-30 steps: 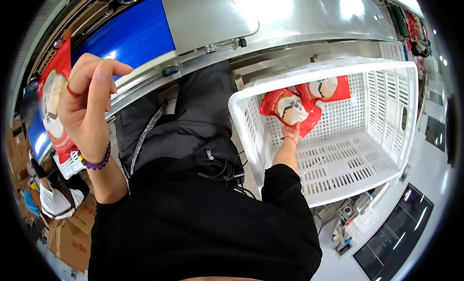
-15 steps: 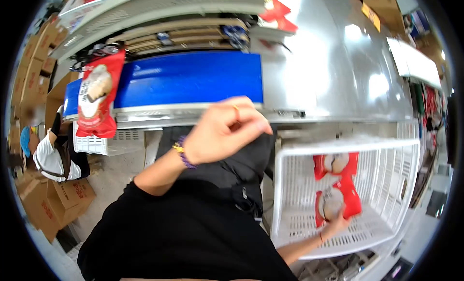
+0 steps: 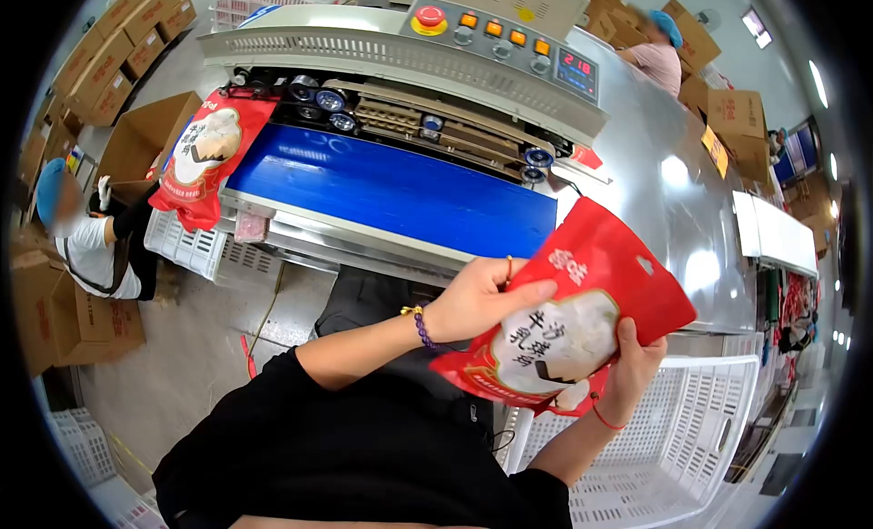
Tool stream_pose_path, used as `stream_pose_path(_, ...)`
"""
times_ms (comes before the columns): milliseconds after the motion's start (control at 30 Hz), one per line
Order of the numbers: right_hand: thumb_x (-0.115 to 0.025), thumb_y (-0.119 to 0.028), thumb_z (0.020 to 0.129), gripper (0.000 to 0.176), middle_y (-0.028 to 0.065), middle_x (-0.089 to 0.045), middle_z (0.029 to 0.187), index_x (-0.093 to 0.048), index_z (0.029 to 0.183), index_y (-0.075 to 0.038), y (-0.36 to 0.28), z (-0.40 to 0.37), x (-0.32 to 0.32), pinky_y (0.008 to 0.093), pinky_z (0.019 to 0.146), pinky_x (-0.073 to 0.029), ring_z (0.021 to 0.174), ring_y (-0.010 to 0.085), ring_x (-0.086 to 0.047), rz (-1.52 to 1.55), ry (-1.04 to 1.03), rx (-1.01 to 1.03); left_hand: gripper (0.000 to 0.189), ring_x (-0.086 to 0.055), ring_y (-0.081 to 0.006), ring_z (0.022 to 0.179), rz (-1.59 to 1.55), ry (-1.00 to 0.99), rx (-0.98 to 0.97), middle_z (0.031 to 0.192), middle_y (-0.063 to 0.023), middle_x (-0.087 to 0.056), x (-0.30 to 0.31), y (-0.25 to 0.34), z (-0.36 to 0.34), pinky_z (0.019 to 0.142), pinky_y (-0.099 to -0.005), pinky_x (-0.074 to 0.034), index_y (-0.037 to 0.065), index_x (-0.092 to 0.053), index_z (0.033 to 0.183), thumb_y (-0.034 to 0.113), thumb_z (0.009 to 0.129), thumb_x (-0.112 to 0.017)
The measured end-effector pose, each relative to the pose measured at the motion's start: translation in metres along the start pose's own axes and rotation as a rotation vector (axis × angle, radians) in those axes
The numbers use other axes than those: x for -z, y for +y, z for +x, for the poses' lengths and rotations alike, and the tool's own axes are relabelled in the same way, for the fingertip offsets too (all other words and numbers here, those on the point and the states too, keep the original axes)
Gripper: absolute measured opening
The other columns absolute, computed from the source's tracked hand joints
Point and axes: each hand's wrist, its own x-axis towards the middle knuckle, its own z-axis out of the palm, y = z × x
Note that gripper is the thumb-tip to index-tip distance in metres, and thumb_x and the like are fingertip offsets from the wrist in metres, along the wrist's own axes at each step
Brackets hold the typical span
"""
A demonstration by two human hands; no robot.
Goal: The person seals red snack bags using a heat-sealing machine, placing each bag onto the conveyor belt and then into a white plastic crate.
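A red snack bag [image 3: 582, 333] with a white printed panel and dark lettering is held tilted in front of me. My left hand [image 3: 477, 302] grips its left edge, thumb across the front. From the other side, my right hand [image 3: 634, 370] holds the lower right edge, fingers partly behind the bag. Just beyond the bag runs the blue belt [image 3: 391, 192] of a sealing machine [image 3: 400, 60]. Another red bag [image 3: 209, 156] hangs at the belt's left end, its top edge at the machine's rollers.
Below my right hand stands a white plastic crate [image 3: 691, 420]. The machine's panel has a red button [image 3: 429, 18] and a lit display [image 3: 576, 71]. One person in a blue cap [image 3: 53, 188] is at the left, another person [image 3: 659, 51] at the back right, among cardboard boxes [image 3: 737, 120].
My right hand has lifted a red bag out of the crate, and my left hand has taken hold of it too. The view has shifted, showing more of the machine.
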Motion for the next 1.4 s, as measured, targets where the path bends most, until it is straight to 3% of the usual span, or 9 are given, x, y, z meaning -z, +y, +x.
stream_pose_path(100,-0.074,-0.014,0.085,0.024,0.0034,-0.069,0.088,-0.067,0.1,0.004,0.0,0.01,-0.006,0.0249,0.076,-0.047,0.08,0.0094,-0.059,-0.556,-0.005,-0.004,0.02,-0.055,-0.0019,0.074,-0.055,0.125,0.061,0.083,0.0019,-0.066,0.01,-0.004,0.011,0.066,-0.0211,-0.047,-0.001,-0.067,0.092,0.02,0.09,-0.067)
stream_pose_path(167,-0.076,-0.017,0.083,0.024,0.0034,-0.07,0.081,-0.07,0.093,0.004,0.0,0.018,-0.006,0.0241,0.068,-0.046,0.074,0.0075,-0.057,-0.568,0.024,0.044,0.015,-0.056,-0.0038,0.077,0.418,0.186,-0.276,0.083,0.0021,-0.063,0.014,-0.015,0.027,0.069,-0.0214,-0.047,0.0,-0.069,0.093,0.014,0.087,-0.07)
stream_pose_path(333,-0.071,-0.014,0.086,0.025,0.0057,-0.07,0.089,-0.068,0.102,0.005,0.011,0.061,0.031,0.0258,0.071,-0.048,0.077,0.0088,-0.058,-0.777,0.058,0.019,0.024,-0.053,-0.0016,0.067,0.32,0.241,0.032,0.075,0.0023,-0.066,0.015,-0.038,0.085,0.062,-0.0198,-0.045,-0.003,-0.07,0.089,0.021,0.086,-0.072)
stream_pose_path(600,-0.068,-0.01,0.089,0.011,0.0012,-0.064,0.081,-0.059,0.09,-0.004,0.08,0.136,0.054,0.02,0.059,-0.043,0.07,0.005,-0.057,-0.003,0.165,-0.233,0.026,-0.063,-0.0122,0.061,0.26,0.411,0.136,0.069,-0.0092,-0.069,0.017,-0.082,0.158,0.058,-0.0278,-0.047,-0.002,-0.072,0.079,0.023,0.081,-0.067)
stream_pose_path(700,-0.071,-0.008,0.085,0.024,0.0077,-0.066,0.083,-0.047,0.084,-0.008,0.099,0.162,0.049,0.0191,0.062,-0.041,0.073,0.0056,-0.056,-0.14,0.149,-0.19,0.014,-0.033,-0.0041,0.038,0.036,0.432,0.253,0.052,0.0051,-0.042,0.024,-0.07,0.158,0.033,-0.0227,-0.021,0.002,-0.063,0.083,0.016,0.087,-0.065)
stream_pose_path(1100,-0.073,-0.007,0.084,0.041,-0.0058,-0.047,0.068,-0.035,0.069,-0.013,0.094,0.157,-0.064,0.0196,0.056,-0.036,0.064,0.0029,-0.042,-0.091,0.059,-0.099,0.034,-0.056,-0.0125,0.047,0.442,0.631,0.144,0.056,-0.0051,-0.06,0.107,-0.041,0.124,0.043,-0.0274,-0.042,0.001,-0.071,0.084,0.034,0.085,-0.063)
stream_pose_path(1233,-0.073,-0.019,0.085,0.028,-0.0009,-0.052,0.074,-0.049,0.08,-0.007,0.098,0.158,-0.078,0.0229,0.056,-0.042,0.066,0.0074,-0.05,-0.164,-0.069,-0.193,0.037,-0.047,-0.007,0.046,0.554,0.625,0.254,0.062,-0.003,-0.059,0.124,-0.013,0.094,0.039,-0.0222,-0.033,0.002,-0.069,0.092,0.038,0.089,-0.063)
stream_pose_path(1300,-0.062,-0.025,0.093,0.026,0.0158,-0.064,0.106,-0.051,0.093,-0.002,0.085,0.144,-0.057,0.0308,0.072,-0.054,0.093,0.0231,-0.065,-0.07,-0.261,-0.178,0.037,-0.062,-0.0116,0.061,0.81,0.571,0.053,0.078,-0.0059,-0.071,0.147,-0.007,0.067,0.055,-0.0257,-0.048,0.003,-0.071,0.1,0.035,0.093,-0.055)
stream_pose_path(1400,-0.049,-0.035,0.099,0.036,0.0185,-0.064,0.109,-0.054,0.101,0.001,0.055,0.085,0.025,0.0388,0.079,-0.054,0.099,0.0282,-0.064,0.056,-0.459,-0.194,0.023,-0.056,-0.0065,0.068,1.044,0.784,-0.313,0.079,-0.0002,-0.067,0.125,0.025,0.021,0.064,-0.0222,-0.043,0.006,-0.073,0.096,0.021,0.096,-0.055)
